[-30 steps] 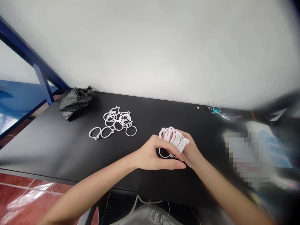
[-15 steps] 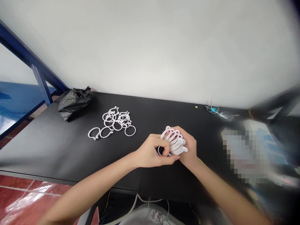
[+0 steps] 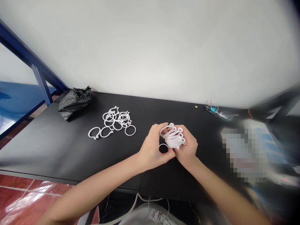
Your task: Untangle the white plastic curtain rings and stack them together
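Note:
A bunch of white plastic curtain rings, each with a small eyelet, is held between my two hands above the black table. My left hand curls round the left side of the bunch, thumb below and fingers on top. From the right, my right hand wraps the same rings, its fingers partly hidden behind them. The eyelets fan out toward the upper right. To the left on the table lies a loose pile of more white rings, several overlapping and two a little apart at its near side.
A crumpled black plastic bag sits at the table's back left. Eyeglasses rest near the wall at the back right, with a blurred, pixelated package nearer. The black table meets a white wall. Below its front edge is a white bag.
My left fingers have moved up from inside the rings to the top of the bunch. The held rings are turned and pressed closer together. The pile on the table stays the same.

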Tool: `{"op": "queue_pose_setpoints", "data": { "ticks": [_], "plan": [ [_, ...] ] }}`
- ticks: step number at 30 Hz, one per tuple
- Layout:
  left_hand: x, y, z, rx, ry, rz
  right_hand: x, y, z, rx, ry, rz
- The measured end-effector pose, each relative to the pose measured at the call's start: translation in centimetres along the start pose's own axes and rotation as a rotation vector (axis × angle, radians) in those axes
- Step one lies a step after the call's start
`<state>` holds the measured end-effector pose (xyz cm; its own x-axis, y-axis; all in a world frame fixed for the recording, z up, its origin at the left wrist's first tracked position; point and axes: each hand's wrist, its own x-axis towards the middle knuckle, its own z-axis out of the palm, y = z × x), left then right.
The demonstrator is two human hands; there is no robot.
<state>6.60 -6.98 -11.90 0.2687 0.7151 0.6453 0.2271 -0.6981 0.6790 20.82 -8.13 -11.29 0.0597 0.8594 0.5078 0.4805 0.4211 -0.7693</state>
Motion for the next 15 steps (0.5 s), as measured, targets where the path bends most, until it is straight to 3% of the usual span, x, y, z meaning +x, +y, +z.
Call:
{"op": "queue_pose_setpoints", "data": {
  "ticks": [5, 10, 15],
  "plan": [
    [0.23, -1.12, -0.2, 0.263, -0.124, 0.094, -0.02, 0.16, 0.34, -0.061, 0.002, -0.088],
    [0.41, -1.11, -0.51, 0.318, -0.256, -0.049, 0.27, 0.16, 0.63, -0.098, 0.031, -0.092],
    [0.5, -0.86, -0.66, 0.242, -0.284, -0.143, 0.6, 0.02, 0.68, -0.104, -0.01, -0.081]
  ]
}}
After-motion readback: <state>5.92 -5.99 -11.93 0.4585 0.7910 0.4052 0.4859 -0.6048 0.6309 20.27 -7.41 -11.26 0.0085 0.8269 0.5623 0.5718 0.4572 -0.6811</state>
